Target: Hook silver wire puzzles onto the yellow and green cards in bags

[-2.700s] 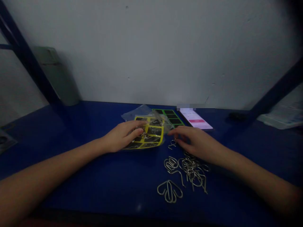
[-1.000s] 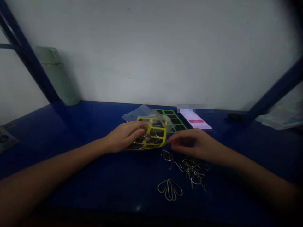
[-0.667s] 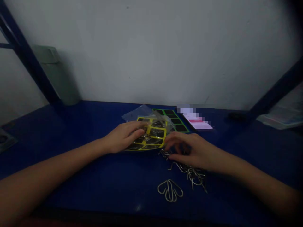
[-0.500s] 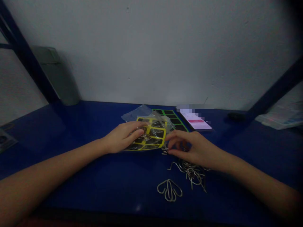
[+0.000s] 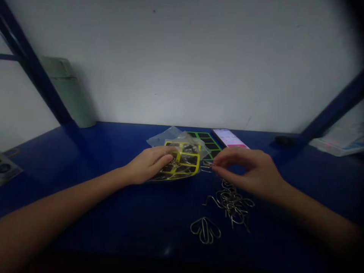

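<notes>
My left hand (image 5: 148,163) grips the left side of a clear plastic bag (image 5: 162,137), thumb on top and fingertips partly hidden. Through the plastic I see a sheet with a yellow grid and black cells (image 5: 189,159), and some shiny wire pieces by my thumb. To the right of the bag, my right hand (image 5: 247,167) pinches a small bent metal wire piece (image 5: 206,167) between thumb and fingers. Below that hand lies a tangled pile of bent metal wire pieces (image 5: 234,204). Nearer to me rests a symmetrical, looped wire piece (image 5: 205,230).
Behind the bag lies a sheet with a green grid (image 5: 209,141), beside a lit phone (image 5: 229,137). A grey-green bottle (image 5: 72,94) stands at the back left against the wall. Farther right are a dark object (image 5: 285,140) and a clear plastic package (image 5: 338,142). Blue posts flank the blue table (image 5: 122,216).
My right hand has risen away from the pile and moved right, bringing the small wire piece up with it. More of the pile shows. My left hand stays on the bag.
</notes>
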Demonstrator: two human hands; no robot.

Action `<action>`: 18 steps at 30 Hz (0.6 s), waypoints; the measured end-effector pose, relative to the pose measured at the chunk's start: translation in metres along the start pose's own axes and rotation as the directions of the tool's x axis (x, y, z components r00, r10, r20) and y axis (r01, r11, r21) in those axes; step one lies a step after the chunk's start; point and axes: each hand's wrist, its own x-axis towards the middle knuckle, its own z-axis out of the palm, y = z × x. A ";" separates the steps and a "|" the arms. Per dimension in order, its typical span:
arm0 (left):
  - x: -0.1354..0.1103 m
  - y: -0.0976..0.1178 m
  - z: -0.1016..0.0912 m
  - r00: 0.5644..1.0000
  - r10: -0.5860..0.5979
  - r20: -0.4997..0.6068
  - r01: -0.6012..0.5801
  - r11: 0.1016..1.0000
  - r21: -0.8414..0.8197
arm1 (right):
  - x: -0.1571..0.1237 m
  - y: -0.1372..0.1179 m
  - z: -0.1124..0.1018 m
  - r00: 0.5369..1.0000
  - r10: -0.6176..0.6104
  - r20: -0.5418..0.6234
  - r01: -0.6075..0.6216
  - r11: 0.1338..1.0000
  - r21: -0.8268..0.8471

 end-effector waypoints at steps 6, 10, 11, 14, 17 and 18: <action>-0.001 0.004 0.000 0.998 0.057 0.005 -0.057 0.998 -0.013 | 0.002 -0.001 0.005 0.982 -0.187 0.008 0.186 0.972 -0.145; -0.001 0.005 -0.001 0.996 0.093 0.010 -0.092 0.995 -0.036 | 0.002 0.001 0.012 0.957 -0.273 0.098 0.287 0.942 -0.172; -0.001 0.006 -0.001 0.995 0.098 0.009 -0.097 0.995 -0.039 | 0.002 0.002 0.012 0.952 -0.287 0.110 0.302 0.937 -0.174; -0.001 0.006 -0.001 0.996 0.087 0.008 -0.087 0.996 -0.032 | 0.002 0.004 0.010 0.953 -0.283 0.108 0.299 0.937 -0.180; 0.000 0.006 -0.001 0.998 0.056 0.009 -0.056 0.998 -0.019 | 0.001 0.004 0.003 0.976 -0.183 0.115 0.198 0.970 -0.140; 0.000 0.006 0.000 0.999 0.045 0.007 -0.044 0.999 -0.012 | 0.002 0.003 0.000 0.981 -0.137 0.135 0.152 0.982 -0.111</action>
